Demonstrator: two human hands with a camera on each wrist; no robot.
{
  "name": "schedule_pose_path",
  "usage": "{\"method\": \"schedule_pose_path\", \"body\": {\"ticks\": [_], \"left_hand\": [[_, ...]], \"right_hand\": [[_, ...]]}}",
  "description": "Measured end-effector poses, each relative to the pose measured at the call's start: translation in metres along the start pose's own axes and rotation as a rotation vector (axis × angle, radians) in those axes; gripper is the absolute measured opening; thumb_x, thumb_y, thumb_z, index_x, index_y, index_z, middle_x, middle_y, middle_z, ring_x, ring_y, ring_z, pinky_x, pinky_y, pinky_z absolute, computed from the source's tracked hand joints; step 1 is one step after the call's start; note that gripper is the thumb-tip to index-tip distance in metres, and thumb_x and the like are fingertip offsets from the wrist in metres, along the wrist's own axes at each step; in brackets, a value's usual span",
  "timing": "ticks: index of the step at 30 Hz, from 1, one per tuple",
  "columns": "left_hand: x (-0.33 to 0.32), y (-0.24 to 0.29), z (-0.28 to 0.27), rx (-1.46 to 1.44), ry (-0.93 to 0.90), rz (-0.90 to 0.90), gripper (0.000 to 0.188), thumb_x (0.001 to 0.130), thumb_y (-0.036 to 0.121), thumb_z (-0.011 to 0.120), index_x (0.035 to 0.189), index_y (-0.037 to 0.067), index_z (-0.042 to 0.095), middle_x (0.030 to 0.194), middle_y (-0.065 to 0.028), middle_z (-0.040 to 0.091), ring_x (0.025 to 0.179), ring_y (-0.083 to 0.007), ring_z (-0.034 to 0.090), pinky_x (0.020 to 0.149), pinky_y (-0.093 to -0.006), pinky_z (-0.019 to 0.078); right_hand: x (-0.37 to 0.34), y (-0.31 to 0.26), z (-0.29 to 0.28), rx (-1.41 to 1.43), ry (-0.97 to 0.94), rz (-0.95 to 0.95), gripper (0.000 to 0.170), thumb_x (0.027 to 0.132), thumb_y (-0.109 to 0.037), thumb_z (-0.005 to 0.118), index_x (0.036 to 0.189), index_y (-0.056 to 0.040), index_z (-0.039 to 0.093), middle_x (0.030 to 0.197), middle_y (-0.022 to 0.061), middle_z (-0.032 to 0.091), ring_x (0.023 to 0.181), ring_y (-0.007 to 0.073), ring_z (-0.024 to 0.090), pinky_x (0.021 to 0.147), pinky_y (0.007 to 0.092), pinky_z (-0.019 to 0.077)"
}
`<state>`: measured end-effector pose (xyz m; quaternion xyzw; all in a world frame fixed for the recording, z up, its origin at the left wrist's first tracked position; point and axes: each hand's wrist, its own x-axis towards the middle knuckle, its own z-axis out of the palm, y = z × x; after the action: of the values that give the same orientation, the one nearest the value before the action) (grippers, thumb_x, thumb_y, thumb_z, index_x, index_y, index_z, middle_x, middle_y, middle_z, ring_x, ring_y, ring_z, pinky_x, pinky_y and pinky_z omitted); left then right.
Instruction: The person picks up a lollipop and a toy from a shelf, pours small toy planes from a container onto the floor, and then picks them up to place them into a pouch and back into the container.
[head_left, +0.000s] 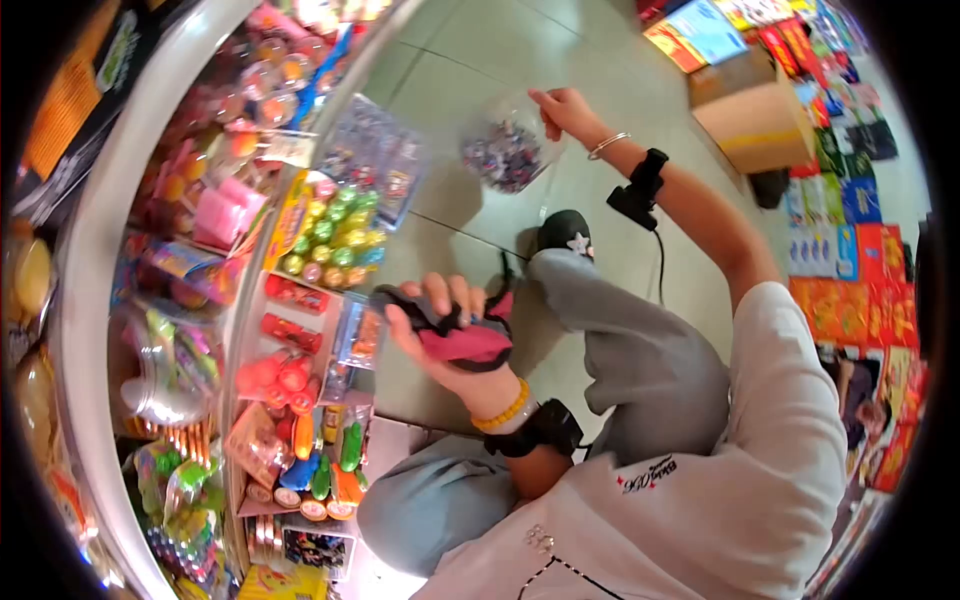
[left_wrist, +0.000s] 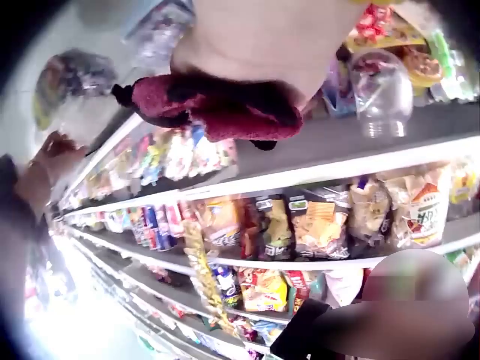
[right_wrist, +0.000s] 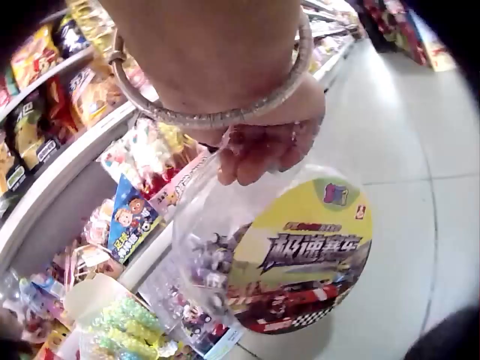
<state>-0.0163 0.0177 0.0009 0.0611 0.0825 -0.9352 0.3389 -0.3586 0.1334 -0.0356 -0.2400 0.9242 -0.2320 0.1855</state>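
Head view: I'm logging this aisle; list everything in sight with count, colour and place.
clear tub: one, transparent, upper centre
fabric item: one, pink and black, centre
foil balls: many, mostly green and gold, left
small goods: many, multicoloured, far left
carton: one, brown, upper right
packets: many, multicoloured, right edge
floor: one, pale, upper centre
wrist devices: two, black, one per arm
bangle: one, silver, right wrist
bracelet: one, yellow, left wrist
shirt: one, white, lower right
trousers: one, grey, lower centre
shoe: one, black, centre
right hand: one, gripping the clear tub
left hand: one, gripping the fabric item
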Motion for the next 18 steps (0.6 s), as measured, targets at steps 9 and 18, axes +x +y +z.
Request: {"method": "schedule_pose_path", "body": {"ticks": [9, 18], "left_hand": [[-0.052, -0.018, -0.033, 0.081, 0.107, 0.039, 0.028, 0.090, 0.038, 0.051, 0.085, 0.010, 0.053, 0.078, -0.0009, 0.052, 0.060, -0.0131, 0.044, 0.054, -0.0267, 0.0358], [-0.098, -0.042, -0.077, 0.704, 0.429, -0.091, 0.049, 0.087, 0.045, 0.052, 0.112, 0.003, 0.053, 0.089, -0.0004, 0.058, 0.058, -0.0114, 0.044, 0.052, -0.0240, 0.0377]], "right_hand": [[-0.136, 0.024, 0.053, 0.783, -0.226, 0.414, 0.056, 0.090, -0.050, 0.047, 0.053, -0.0086, 0.044, 0.046, 0.0035, 0.045, 0.039, 0.0134, 0.044, 0.041, 0.0266, 0.0376], [-0.208, 0.150, 0.149, 1.808, -0.409, 0.575, 0.050, 0.096, -0.044, 0.037, 0.058, -0.0125, 0.046, 0.046, 0.0010, 0.040, 0.043, 0.0131, 0.039, 0.047, 0.0261, 0.0402]]}}
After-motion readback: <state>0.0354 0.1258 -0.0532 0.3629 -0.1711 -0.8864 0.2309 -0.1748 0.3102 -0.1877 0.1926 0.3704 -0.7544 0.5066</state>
